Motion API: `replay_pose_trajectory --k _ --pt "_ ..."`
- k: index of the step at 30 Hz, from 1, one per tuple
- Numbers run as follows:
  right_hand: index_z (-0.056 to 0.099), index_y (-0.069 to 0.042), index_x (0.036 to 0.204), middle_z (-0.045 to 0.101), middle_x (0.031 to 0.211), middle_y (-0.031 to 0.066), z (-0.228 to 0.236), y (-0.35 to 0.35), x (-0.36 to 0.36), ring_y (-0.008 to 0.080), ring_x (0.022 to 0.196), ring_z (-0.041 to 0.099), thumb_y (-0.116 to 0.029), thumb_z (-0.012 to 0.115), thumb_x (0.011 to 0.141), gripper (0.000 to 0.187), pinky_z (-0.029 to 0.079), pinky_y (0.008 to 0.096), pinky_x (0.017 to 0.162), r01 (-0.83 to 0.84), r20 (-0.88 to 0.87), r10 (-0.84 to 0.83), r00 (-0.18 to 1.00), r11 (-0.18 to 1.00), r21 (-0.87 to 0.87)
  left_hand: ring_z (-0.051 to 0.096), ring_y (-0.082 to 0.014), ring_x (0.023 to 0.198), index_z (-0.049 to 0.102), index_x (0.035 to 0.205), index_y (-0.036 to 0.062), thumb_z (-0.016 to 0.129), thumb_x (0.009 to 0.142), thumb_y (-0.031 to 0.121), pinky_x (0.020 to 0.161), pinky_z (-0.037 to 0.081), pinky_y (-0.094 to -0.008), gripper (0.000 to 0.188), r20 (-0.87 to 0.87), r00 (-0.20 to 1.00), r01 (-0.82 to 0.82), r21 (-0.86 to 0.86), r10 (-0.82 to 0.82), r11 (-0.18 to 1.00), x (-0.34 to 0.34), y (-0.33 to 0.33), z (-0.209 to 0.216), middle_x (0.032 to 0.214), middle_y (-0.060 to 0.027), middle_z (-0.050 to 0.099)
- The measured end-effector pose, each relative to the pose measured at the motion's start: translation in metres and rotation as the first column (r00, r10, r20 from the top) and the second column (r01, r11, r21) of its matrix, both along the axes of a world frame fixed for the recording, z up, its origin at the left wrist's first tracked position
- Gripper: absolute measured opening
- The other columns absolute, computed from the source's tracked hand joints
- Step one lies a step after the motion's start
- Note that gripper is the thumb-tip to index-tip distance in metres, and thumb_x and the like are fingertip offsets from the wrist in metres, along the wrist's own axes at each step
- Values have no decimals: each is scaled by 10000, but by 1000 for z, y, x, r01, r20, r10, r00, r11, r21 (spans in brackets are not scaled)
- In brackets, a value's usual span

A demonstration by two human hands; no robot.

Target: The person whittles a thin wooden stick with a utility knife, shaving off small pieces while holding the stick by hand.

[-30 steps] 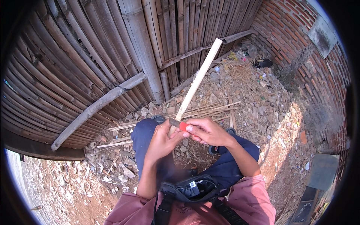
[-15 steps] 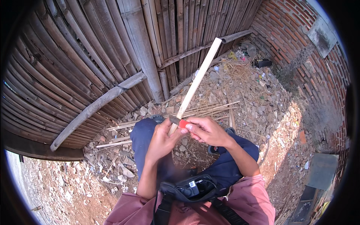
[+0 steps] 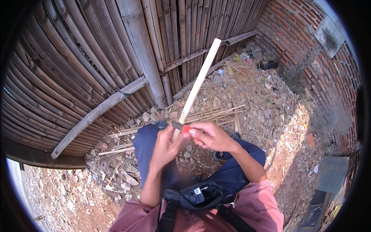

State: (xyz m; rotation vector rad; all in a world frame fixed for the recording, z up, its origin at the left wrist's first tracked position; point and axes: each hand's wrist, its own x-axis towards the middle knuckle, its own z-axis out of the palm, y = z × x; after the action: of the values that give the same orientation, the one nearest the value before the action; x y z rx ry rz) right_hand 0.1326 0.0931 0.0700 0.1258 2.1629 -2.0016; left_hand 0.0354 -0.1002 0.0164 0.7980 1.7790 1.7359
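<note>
A long pale wooden stick [image 3: 200, 79] slants up and away from between my knees. My left hand [image 3: 165, 146] is closed around its lower end, thumb up near the blade. My right hand [image 3: 210, 136] grips the red handle of a knife [image 3: 187, 128], whose short dark blade lies across the stick just above my left fingers. Both hands nearly touch each other there. The bottom tip of the stick is hidden behind my left hand.
Thin split sticks [image 3: 216, 112] lie on the rubble ahead of my knees. A bamboo wall [image 3: 116, 46] rises ahead and left, a brick wall [image 3: 297, 34] at the right. An open black bag [image 3: 197, 196] hangs at my front.
The knife blade has shifted slightly left and up along the stick, and more of the red handle shows. The stick's far end has swung a little left. Both hands keep their grips.
</note>
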Motion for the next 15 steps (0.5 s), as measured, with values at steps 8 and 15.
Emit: replay_pose_trajectory --k 8,15 --pt "697 16 1145 559 683 -5 -5 -5 1 66 580 502 -242 552 1134 297 418 283 533 69 -49 -64 997 994 89 544 -36 689 695 1013 -37 778 986 121 579 441 -275 181 -150 977 -143 80 154 986 3 9 -11 735 -30 690" --pt "719 15 1140 580 701 -2 2 -8 4 67 607 512 -186 552 1123 262 439 268 557 121 -101 -105 989 979 164 517 -30 724 696 1052 -41 765 999 111 600 438 -263 175 -54 988 -141 54 144 989 5 10 -9 790 17 679"
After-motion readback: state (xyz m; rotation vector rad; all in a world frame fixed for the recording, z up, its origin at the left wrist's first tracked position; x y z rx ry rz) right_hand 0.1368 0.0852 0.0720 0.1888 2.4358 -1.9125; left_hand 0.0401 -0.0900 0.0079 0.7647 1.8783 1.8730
